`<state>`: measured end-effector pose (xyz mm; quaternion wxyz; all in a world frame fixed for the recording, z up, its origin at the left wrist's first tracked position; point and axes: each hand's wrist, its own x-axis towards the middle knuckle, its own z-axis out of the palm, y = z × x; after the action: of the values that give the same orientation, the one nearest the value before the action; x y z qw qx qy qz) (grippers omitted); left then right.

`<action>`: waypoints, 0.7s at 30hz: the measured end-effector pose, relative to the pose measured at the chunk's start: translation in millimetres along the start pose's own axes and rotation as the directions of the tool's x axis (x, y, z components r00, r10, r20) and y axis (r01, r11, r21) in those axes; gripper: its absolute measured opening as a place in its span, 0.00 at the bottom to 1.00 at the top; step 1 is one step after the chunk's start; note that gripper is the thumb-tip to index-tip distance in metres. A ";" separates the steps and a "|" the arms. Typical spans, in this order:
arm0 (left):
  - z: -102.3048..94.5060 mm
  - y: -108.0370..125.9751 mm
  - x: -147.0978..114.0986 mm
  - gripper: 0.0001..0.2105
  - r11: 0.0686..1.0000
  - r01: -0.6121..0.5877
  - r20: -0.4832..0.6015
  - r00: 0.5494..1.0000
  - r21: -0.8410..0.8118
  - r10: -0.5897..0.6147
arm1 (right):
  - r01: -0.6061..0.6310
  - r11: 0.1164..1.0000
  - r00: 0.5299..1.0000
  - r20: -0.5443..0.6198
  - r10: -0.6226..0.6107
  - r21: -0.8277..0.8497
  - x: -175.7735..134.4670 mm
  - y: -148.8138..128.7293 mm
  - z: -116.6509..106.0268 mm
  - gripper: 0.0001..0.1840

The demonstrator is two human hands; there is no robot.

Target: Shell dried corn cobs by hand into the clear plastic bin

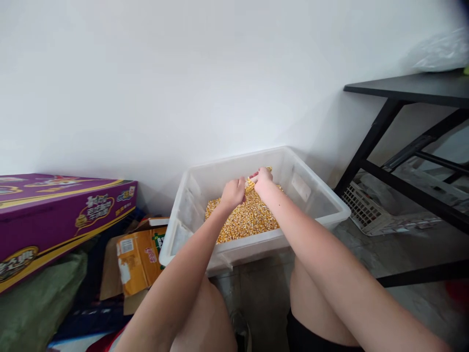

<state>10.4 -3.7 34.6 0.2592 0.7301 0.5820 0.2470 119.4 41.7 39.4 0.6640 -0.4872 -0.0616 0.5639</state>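
Corn cob [250, 185]: pinched in right grip [264, 180], close by curled left grip [233, 192], cannot tell if pinching too; best twisted low over loose kernels [249, 220].

The cob [250, 185] and kernels [251, 220] are yellow, the kernels flecked with cream. The tub [256, 242] is cloudy white. The box [47, 230] is purple with yellow bands and white lettering; the carton [138, 271] is orange with a green patch. The sack [44, 298] is dull green, the worktop [406, 87] black.

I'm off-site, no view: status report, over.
Right hand gripping cob; left hand beside it, contact unclear. Kernels below, in bin. Nothing visibly blocking.
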 end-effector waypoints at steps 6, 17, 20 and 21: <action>-13.0 -5.8 0.4 0.19 0.936 0.106 0.162 0.985 -0.335 -0.053 | -0.119 0.991 0.991 -0.049 0.121 0.055 11.0 -11.0 -5.4 0.07; -19.3 10.3 -15.4 0.11 0.919 -0.346 -0.091 0.926 0.190 0.367 | -0.074 0.995 0.993 -0.083 0.080 0.072 16.2 -13.9 -10.9 0.07; -19.2 17.7 -19.0 0.11 0.826 -0.380 -0.027 0.903 0.416 0.429 | -0.039 0.998 0.994 -0.105 0.043 0.044 13.5 -12.1 -8.9 0.05; -18.5 20.3 -20.8 0.11 0.798 -0.360 -0.012 0.909 0.483 0.417 | -0.028 0.999 0.993 -0.116 0.031 0.032 13.3 -11.5 -8.3 0.05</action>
<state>8.6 -26.2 60.7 -0.0164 0.8588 0.4759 0.1890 137.3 48.9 37.1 0.6653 -0.5100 -0.0072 0.5451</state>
